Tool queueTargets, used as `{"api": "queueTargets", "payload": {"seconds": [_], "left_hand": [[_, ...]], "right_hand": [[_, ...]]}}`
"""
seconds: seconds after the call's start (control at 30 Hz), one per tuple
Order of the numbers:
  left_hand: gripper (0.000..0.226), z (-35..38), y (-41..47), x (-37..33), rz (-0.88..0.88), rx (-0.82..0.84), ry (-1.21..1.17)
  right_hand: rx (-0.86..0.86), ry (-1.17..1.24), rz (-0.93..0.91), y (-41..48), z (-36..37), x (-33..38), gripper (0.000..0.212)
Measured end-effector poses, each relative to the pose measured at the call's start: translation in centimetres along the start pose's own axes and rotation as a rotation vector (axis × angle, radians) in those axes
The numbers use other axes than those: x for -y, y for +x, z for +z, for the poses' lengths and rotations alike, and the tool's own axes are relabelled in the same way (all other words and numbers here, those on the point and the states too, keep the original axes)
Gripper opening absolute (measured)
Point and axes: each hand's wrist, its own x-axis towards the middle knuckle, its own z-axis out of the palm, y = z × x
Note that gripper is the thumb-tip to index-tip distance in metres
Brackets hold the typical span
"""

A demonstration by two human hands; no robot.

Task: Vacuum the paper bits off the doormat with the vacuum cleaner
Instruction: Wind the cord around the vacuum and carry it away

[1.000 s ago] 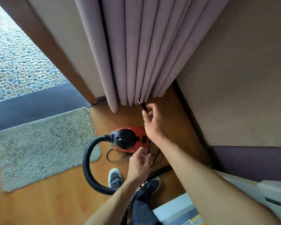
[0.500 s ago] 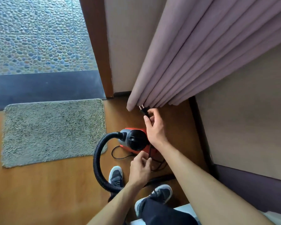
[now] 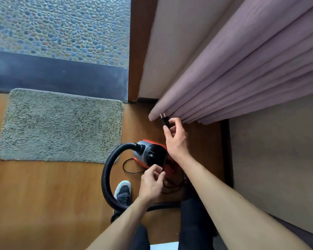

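Note:
A small red and black vacuum cleaner (image 3: 149,154) sits on the wooden floor, its ribbed black hose (image 3: 107,175) curling left and down past my shoe. My right hand (image 3: 176,139) pinches the black two-pin plug (image 3: 164,120), held up by the curtain hem. My left hand (image 3: 151,183) grips the black cord (image 3: 164,164) lower down, in front of the cleaner. More cord lies in loops on the floor. The grey-green shaggy doormat (image 3: 61,126) lies to the left by the doorway; I cannot make out paper bits on it.
A mauve curtain (image 3: 242,73) hangs at the upper right against a beige wall (image 3: 278,159). A brown door frame (image 3: 134,51) borders the dark threshold (image 3: 61,76) and pebbled ground outside. My shoe (image 3: 123,193) stands beside the hose.
The view has swung left, so the doormat and doorway show more fully. My right hand has kept the plug raised by the curtain; my left hand has stayed on the cord.

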Motion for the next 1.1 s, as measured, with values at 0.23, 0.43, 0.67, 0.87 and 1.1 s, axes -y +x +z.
{"api": "queueTargets", "payload": {"seconds": [0.23,0.43,0.67,0.87,1.1], "left_hand": [[0.014,1.3,2.7,0.0,-0.072,-0.093,-0.111],[0.020,4.2,4.4,0.5,-0.154,-0.253,-0.177],[0.016,10.8,5.0,0.5,-0.187,-0.428,-0.288],[0.016,15.9,4.5,2.0,-0.197,-0.514,-0.385],[0.015,19.2,2.2,4.3,-0.261,-0.578,-0.497]], "right_hand": [[0.138,0.035,-0.021,3.6,3.0,-1.3,0.013],[0.290,0.085,-0.056,5.9,3.9,-3.9,0.014],[0.448,0.079,-0.171,8.0,1.9,-8.1,0.016],[0.520,0.007,-0.254,7.8,1.4,-11.8,0.017],[0.648,-0.148,-0.264,6.6,1.3,-15.3,0.020]]}}
